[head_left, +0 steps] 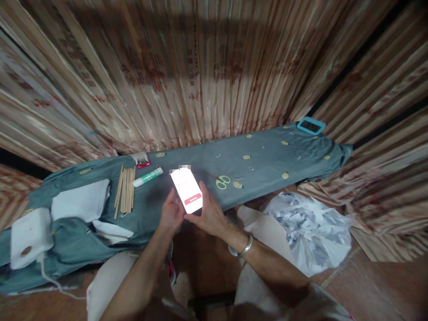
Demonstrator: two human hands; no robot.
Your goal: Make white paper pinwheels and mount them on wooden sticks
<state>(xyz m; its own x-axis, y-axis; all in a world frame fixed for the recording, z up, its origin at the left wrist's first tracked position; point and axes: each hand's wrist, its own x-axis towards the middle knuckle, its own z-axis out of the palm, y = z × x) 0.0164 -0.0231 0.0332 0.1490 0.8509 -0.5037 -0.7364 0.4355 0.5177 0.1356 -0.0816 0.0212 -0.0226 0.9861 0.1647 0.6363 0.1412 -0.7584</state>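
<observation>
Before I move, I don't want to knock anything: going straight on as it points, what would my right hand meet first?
The phone, which the right hand already touches. Beyond it, roughly up and left, the tube may come next, though depth is unclear.

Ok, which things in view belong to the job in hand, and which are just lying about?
In use:
- phone, held by left hand and right hand

Apparently just lying about, untouched:
- scissors
- tube
- sticks
- red box
- paper
- blue-framed device
- white device
- bag
</observation>
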